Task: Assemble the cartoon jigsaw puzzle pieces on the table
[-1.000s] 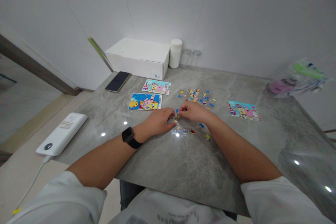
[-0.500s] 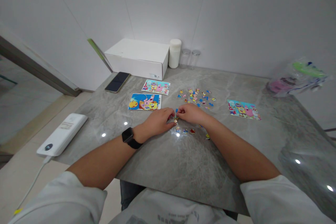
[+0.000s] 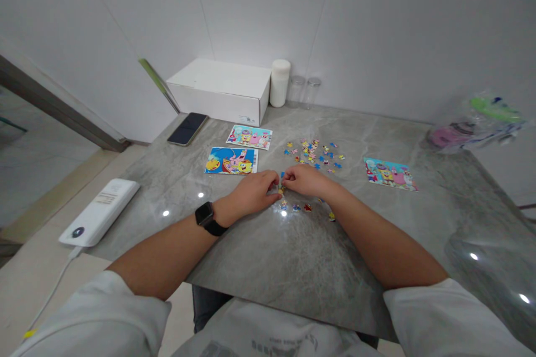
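A: What differs from a second ago?
B: Right hand (image 3: pixel 301 179) slightly farther left. Its wrist now covers most of a blue piece (image 3: pixel 321 201) that showed plainly earlier, and part of a yellow piece (image 3: pixel 332 216). Left hand (image 3: pixel 256 192) much the same, black watch (image 3: pixel 204 213) on its wrist.
A: State of the hands?
B: Right: thumb and forefinger drawn together at the small jigsaw pieces (image 3: pixel 281 191) between the hands; cannot tell whether one is gripped. Left: fingers curled, thumb apart from them, beside the same pieces; cannot tell whether it grasps any.
A: Other pieces?
B: A red piece (image 3: pixel 308 208) lies nearer than the right hand, on the grey table (image 3: pixel 268 256). Loose pile (image 3: pixel 310 150) lies beyond that hand. Two picture cards (image 3: pixel 231 162) at far left of it, another card (image 3: pixel 390 174) to the right; all appear unmoved.
A: Hard to make out?
B: Fingertips partly hide the pieces between the hands; joins unreadable. Pile too small to count. Plastic bag (image 3: pixel 473 125) at far right blurred, contents unclear. Both sleeves cut off by the frame.
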{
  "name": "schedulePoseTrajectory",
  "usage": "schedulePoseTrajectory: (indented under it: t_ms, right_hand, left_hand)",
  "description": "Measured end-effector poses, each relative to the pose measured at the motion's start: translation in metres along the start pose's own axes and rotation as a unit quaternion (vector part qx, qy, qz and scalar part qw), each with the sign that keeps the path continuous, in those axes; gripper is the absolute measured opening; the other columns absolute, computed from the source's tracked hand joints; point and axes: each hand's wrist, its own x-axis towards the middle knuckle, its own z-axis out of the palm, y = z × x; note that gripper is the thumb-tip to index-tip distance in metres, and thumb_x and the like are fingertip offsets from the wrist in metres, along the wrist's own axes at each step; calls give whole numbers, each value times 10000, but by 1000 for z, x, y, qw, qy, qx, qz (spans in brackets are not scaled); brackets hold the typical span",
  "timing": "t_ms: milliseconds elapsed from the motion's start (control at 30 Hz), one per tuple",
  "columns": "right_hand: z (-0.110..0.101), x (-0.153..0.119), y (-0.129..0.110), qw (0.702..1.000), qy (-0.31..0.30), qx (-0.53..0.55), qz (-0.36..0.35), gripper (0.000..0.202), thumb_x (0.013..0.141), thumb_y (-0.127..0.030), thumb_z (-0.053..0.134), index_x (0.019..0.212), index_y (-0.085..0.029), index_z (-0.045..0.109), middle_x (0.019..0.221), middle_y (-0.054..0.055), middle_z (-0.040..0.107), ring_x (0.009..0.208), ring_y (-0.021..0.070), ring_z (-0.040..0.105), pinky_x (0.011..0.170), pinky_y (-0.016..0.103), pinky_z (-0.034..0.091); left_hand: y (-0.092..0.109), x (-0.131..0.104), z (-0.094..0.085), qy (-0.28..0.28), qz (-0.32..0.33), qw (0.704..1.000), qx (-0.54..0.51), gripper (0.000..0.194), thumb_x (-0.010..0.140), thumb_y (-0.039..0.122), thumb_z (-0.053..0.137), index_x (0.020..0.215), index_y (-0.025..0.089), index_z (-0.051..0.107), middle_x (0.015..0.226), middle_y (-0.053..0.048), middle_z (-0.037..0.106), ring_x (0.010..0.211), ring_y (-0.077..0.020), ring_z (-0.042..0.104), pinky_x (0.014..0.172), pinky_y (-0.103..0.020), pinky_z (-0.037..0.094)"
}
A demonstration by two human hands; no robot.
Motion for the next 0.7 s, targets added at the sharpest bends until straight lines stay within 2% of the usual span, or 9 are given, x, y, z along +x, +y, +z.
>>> schedulePoseTrajectory:
  t_ms: [267, 467, 700]
  right_hand:
    - [2, -2, -6, 998, 15, -54, 8, 213, 964, -292, 629, 1013, -214, 822, 1014, 74, 826, 918, 201, 721, 741, 266, 431]
    - [3, -5, -8, 998, 40, -56, 8, 156, 945, -283, 672, 992, -215, 805, 1026, 87, 818, 965, 230, 722, 769, 290, 442]
    - [-23, -7, 7, 992, 121, -10, 33, 199, 991, -301, 624, 1007, -198, 794, 968, 72, 807, 847, 192, 689, 734, 285, 428]
  left_hand:
    - [-3, -1, 1, 1, 40, 999, 8, 227, 952, 363, 722, 1121, 222, 667, 1034, -42, 697, 907, -208, 656, 786, -331, 486]
    - [-3, -1, 0, -10, 40, 999, 1, 210, 957, 358, 715, 1118, 224, 716, 1031, -52, 694, 921, -213, 660, 815, -333, 502]
    - [-5, -1, -6, -15, 29, 998, -48, 183, 946, 334, 736, 1092, 224, 738, 1033, -44, 699, 923, -202, 666, 828, -318, 520]
